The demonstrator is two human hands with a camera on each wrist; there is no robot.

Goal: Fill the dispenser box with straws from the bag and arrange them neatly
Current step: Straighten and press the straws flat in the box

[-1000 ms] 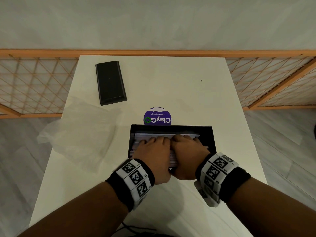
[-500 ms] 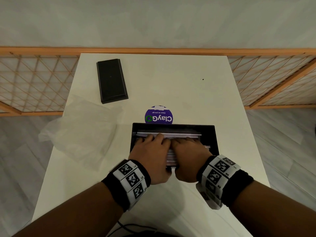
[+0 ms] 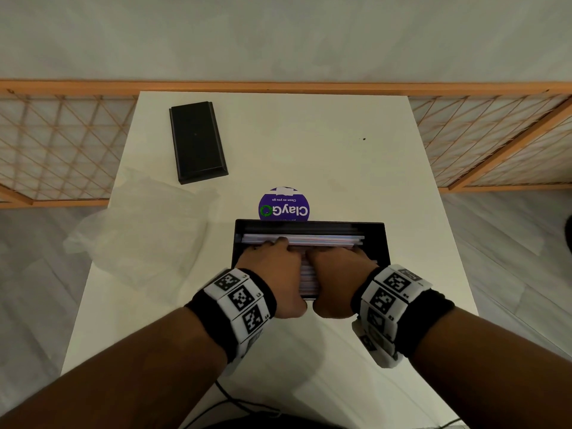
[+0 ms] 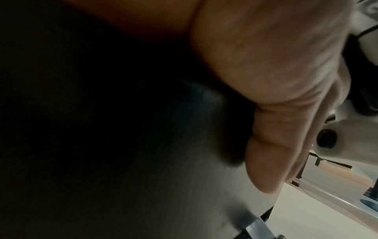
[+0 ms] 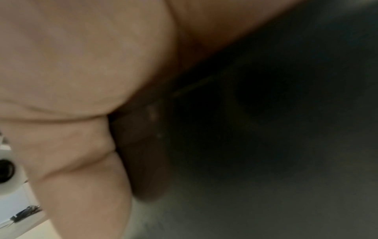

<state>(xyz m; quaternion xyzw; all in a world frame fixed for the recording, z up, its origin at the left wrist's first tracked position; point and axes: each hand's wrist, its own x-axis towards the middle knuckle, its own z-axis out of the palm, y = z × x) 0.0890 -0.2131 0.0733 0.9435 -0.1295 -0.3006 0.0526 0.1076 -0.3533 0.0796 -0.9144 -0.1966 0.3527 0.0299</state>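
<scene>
White table [image 3: 309,134] carries, largest first, an emptied bag [image 3: 139,230] at left, then the black dispenser box [image 3: 376,239] near centre. Straws [image 3: 309,239] lie inside it, long axis left to right. Left hand [image 3: 272,267] and right hand [image 3: 337,270] rest side by side on them, fingers extended flat, equally near, pressing toward the far wall.

Dim, warm indoor light falls from above in the head view; the white table [image 3: 309,144] is the brightest surface and soft shadows pool under both forearms near its front edge. Straight lines bow toward the borders from the wide lens, and the whole frame is slightly soft. Both wrist views are dark, grainy and badly blurred, with skin filling the frame out of focus
</scene>
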